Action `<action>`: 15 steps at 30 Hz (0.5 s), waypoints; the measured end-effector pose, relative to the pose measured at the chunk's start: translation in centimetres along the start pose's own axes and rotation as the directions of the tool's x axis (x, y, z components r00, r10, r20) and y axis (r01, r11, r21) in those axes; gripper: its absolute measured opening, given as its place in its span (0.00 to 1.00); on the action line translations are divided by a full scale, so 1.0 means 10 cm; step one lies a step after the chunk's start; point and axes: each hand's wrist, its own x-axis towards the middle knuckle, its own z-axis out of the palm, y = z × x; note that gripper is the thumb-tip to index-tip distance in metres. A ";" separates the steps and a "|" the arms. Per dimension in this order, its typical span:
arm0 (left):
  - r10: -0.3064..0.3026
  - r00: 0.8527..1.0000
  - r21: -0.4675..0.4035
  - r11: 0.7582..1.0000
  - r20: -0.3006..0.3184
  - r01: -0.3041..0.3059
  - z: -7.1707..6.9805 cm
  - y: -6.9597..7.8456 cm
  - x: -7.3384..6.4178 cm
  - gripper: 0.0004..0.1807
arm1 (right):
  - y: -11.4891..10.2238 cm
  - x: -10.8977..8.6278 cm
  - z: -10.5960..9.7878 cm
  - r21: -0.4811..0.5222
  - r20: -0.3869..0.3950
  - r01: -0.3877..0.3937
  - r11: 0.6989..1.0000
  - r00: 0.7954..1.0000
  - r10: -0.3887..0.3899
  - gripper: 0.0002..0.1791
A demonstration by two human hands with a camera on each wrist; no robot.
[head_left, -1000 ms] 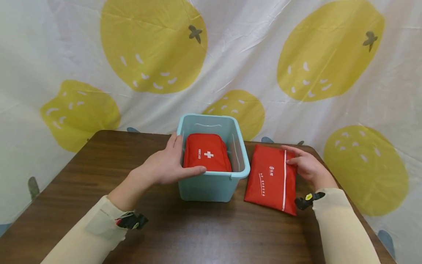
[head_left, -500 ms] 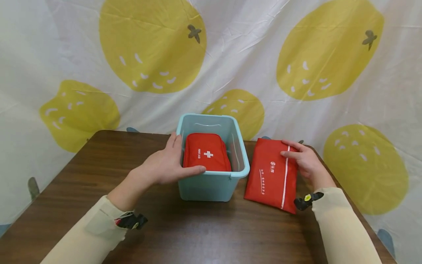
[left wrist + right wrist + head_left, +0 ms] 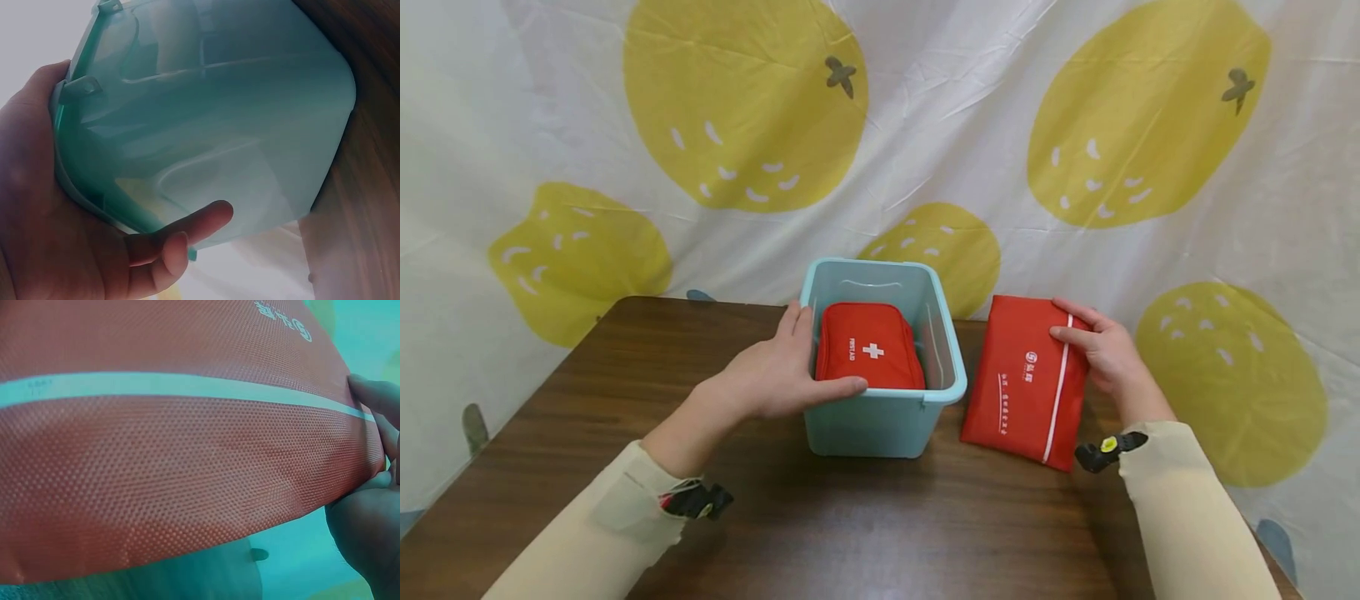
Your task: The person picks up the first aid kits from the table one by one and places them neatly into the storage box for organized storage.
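Note:
My left hand (image 3: 771, 375) rests on the near left corner of a light blue plastic bin (image 3: 872, 429), its fingers along the left side and the thumb lying straight on the front rim. In the left wrist view the fingers extend outside the bin wall (image 3: 250, 137). A red first-aid bag (image 3: 880, 371) with a white cross sits inside the bin. To the right, my right hand (image 3: 1108, 354) pinches a flat red fabric pouch (image 3: 1015, 358) by its far right corner, thumb on top. White printing and a white stripe run along the pouch, which is tilted with its far end raised.
Everything is on a dark brown wooden table (image 3: 850, 533). A white curtain (image 3: 940, 100) with yellow fruit prints hangs right behind the table's far edge.
The right hand has taken hold of the pouch corner and lifted its far end; the pouch has moved slightly away and up. The left hand and bin have stayed in place.

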 end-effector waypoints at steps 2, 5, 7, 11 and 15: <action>0.002 1.000 0.005 1.000 0.006 -0.003 0.00 0.00 0.00 0.75 | -0.04 -0.01 0.00 0.012 0.006 0.027 1.000 1.000 -0.027 0.37; 0.006 1.000 0.018 1.000 0.014 -0.006 -0.01 0.00 0.01 0.75 | -0.08 -0.03 0.01 0.028 0.015 0.061 0.998 0.998 -0.061 0.35; 0.006 1.000 0.020 1.000 0.020 -0.006 -0.01 0.00 0.02 0.76 | -0.12 -0.05 0.02 0.034 0.019 0.072 0.997 0.997 -0.073 0.35; 0.000 1.000 0.031 1.000 0.028 -0.001 -0.02 0.00 0.02 0.76 | -0.19 -0.07 0.05 0.035 0.029 0.087 0.996 0.996 -0.088 0.36; -0.003 1.000 0.039 0.999 0.030 0.002 -0.02 0.01 0.01 0.76 | -0.27 -0.10 0.07 0.036 0.029 0.109 0.993 0.994 -0.110 0.35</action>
